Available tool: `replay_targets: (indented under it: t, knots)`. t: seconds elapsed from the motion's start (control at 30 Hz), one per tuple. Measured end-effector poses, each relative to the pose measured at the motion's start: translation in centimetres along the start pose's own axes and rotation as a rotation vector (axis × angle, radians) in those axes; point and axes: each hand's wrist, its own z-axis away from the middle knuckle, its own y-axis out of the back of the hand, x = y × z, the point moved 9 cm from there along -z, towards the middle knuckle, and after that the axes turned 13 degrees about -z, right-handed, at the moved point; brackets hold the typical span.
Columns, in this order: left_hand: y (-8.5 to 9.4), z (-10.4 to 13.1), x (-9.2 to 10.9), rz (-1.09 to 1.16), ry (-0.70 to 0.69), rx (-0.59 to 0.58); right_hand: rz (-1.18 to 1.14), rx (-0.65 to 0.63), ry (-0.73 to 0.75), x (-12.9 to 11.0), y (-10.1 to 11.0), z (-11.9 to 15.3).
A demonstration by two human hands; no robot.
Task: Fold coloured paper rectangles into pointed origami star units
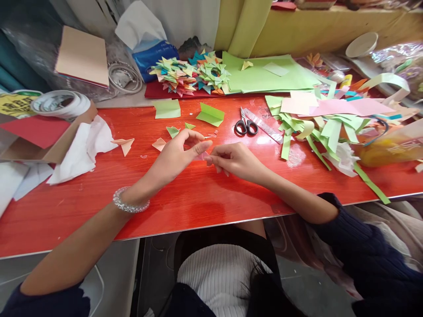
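Between my two hands, over the red table (185, 198), is a small piece of pink paper (202, 156), mostly covered by fingers. My left hand (181, 154) pinches it between thumb and fingers from the left. From the right, the fingertips of my right hand (233, 160) are closed on its other end. Just beyond my left hand lie small folded green pieces (172, 131) and a folded peach piece (159, 144). Farther back are a flat green paper square (167, 108) and a creased green square (210, 115).
Black-handled scissors (246, 125) and a clear ruler (264, 126) lie beyond my right hand. Green paper strips (330, 132) heap at the right. Folded-paper wreaths (175, 75) and green sheets (261, 79) line the back. A cardboard box (56, 152) with tape rolls (61, 105) stands left.
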Motion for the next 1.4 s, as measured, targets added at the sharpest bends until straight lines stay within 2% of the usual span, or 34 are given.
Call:
replay_targets:
  t: [0.13, 0.27, 0.4, 0.53, 0.67, 0.77, 0.93, 1.03, 1.1, 1.17, 1.23, 1.27, 1.3, 1.33, 1.4]
  knots:
    - [-1.1, 0.7, 0.3, 0.017, -0.03, -0.067, 0.024, 0.066, 0.083, -0.7, 0.3, 0.2]
    - [-0.7, 1.2, 0.5, 0.007, -0.012, 0.013, 0.034, 0.105, 0.096, -1.0, 0.3, 0.4]
    - [-1.0, 1.0, 0.6, 0.099, -0.019, -0.015, -0.017, 0.158, 0.087, -0.7, 0.7, 0.6]
    - [-0.6, 0.7, 0.5, 0.044, -0.027, 0.0, -0.004, 0.159, 0.104, -0.6, 0.6, 0.6]
    - [-0.7, 0.8, 0.9, 0.093, -0.049, -0.035, 0.001, 0.196, 0.172, -0.9, 0.8, 0.7]
    - [-0.3, 0.8, 0.9, 0.077, -0.034, -0.011, 0.055, 0.205, 0.206, -1.0, 0.7, 0.7]
    - [-0.5, 0.6, 1.2, 0.075, -0.086, -0.056, 0.167, 0.243, 0.273, -1.3, 1.1, 0.8]
    - [0.0, 0.6, 1.5, -0.013, -0.133, 0.017, 0.208, 0.196, 0.258, -1.3, 0.8, 0.6]
    - [0.7, 0.6, 2.1, -0.077, -0.167, 0.062, 0.164, 0.134, 0.217, -1.2, 0.5, 0.3]
    - [2.2, 0.4, 2.5, -0.121, -0.189, 0.108, 0.064, 0.114, 0.154, -0.9, 0.6, 0.1]
    - [5.0, -0.1, 2.4, -0.169, -0.191, 0.205, -0.035, 0.153, 0.096, -0.6, 1.2, 0.0]
    - [7.0, -0.3, 2.2, -0.229, -0.199, 0.3, -0.065, 0.183, 0.076, -0.5, 1.6, 0.0]
    - [8.9, -0.5, 1.6, -0.28, -0.182, 0.382, -0.081, 0.209, 0.063, -0.4, 1.9, 0.1]
    - [10.3, -0.9, 0.5, -0.346, -0.128, 0.39, -0.089, 0.224, 0.054, -0.4, 2.2, 0.1]
    - [11.7, -2.0, -2.6, -0.431, 0.023, 0.27, -0.094, 0.23, 0.042, -0.3, 2.3, 0.1]
